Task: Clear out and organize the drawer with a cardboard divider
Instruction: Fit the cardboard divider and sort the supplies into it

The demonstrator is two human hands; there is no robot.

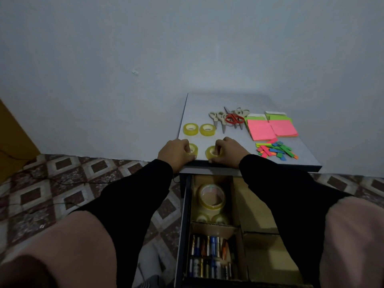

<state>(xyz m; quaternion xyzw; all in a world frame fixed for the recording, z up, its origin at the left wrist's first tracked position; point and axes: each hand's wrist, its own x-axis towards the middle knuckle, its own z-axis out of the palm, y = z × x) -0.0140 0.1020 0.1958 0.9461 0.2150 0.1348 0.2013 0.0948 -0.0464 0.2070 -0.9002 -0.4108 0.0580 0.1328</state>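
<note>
Two tape rolls picked up for the drawer

Left hand and right hand each grip a tape roll at the worktop's 6 o'clock edge, likely bound for the tape compartment of the open drawer below, where the cardboard divider sits.

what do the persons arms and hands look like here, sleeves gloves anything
Both arms wear long, loose black sleeves reaching to the wrists, with no visible markings. The left hand and right hand are bare: no gloves, and no rings, watch or bracelets show in this dim view.
</note>
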